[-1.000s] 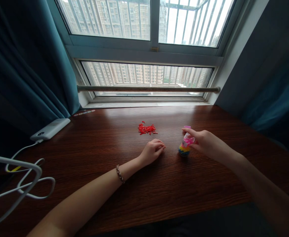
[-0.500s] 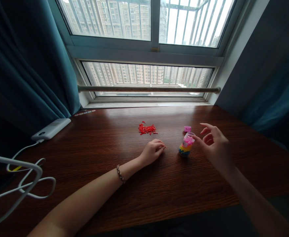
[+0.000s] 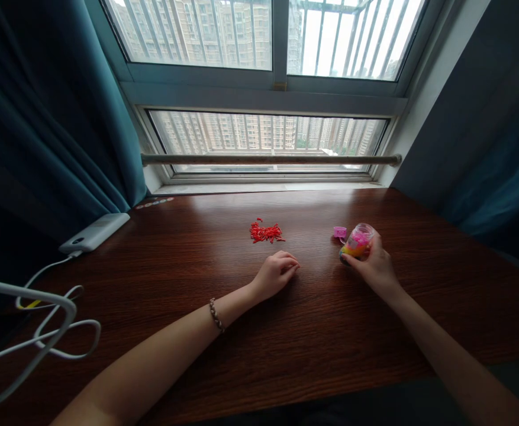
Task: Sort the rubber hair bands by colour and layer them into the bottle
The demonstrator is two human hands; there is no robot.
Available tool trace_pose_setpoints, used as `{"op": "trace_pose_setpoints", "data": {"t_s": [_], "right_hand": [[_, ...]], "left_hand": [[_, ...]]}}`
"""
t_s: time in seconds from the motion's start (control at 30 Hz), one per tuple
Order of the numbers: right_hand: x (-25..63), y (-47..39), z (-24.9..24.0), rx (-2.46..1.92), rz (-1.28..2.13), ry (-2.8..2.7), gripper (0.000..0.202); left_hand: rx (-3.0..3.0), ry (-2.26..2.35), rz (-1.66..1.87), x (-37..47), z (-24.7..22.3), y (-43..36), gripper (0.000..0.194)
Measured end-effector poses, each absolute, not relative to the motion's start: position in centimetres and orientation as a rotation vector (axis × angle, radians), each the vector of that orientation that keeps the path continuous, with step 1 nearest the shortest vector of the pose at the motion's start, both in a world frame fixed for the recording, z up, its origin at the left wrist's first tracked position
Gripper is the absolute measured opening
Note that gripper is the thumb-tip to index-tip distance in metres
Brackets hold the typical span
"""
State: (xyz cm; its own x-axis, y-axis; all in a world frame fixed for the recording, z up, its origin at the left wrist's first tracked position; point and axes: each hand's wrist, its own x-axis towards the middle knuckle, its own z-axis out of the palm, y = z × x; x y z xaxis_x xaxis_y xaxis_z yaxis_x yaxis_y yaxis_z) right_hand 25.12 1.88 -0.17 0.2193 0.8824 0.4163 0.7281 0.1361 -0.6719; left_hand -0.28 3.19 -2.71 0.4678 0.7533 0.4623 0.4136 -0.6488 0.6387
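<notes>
Right hand [image 3: 378, 266] grasping tilted jar [image 3: 356, 240], left hand [image 3: 275, 274] curled, red bits [image 3: 264, 233] beyond it, pink piece [image 3: 339, 232] beside jar, cable [image 3: 2, 284] far left.

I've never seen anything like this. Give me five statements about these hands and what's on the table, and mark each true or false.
1. The right hand holds the jar. True.
2. The jar stands upright. False: it is tilted, its open mouth leaning away from the person.
3. The red pieces lie in a loose pile on the table. True.
4. The left hand touches the red pieces. False: the left hand rests apart from them.
5. The pink cap is off the jar. True.
</notes>
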Motion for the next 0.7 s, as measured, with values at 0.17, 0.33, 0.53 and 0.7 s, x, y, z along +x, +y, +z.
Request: {"op": "trace_pose_setpoints", "data": {"t_s": [0.17,0.33,0.53,0.7], "right_hand": [[26.2,2.6,-1.6,-1.651,0.167,-1.478,0.079],[26.2,2.2,-2.2,-1.647,0.181,-1.514,0.077],[26.4,2.2,-2.4,-1.703,0.225,-1.543,0.079],[26.2,2.0,-2.3,-1.582,0.054,-1.576,0.088]], "left_hand": [[2.271,0.974,1.028,-0.2,-2.6,3.2,0.019],[2.271,0.980,1.014,-0.2,-2.6,3.2,0.018],[2.268,0.980,1.011,-0.2,-2.9,3.3,0.018],[2.269,0.977,1.029,-0.2,-3.0,3.6,0.018]]}}
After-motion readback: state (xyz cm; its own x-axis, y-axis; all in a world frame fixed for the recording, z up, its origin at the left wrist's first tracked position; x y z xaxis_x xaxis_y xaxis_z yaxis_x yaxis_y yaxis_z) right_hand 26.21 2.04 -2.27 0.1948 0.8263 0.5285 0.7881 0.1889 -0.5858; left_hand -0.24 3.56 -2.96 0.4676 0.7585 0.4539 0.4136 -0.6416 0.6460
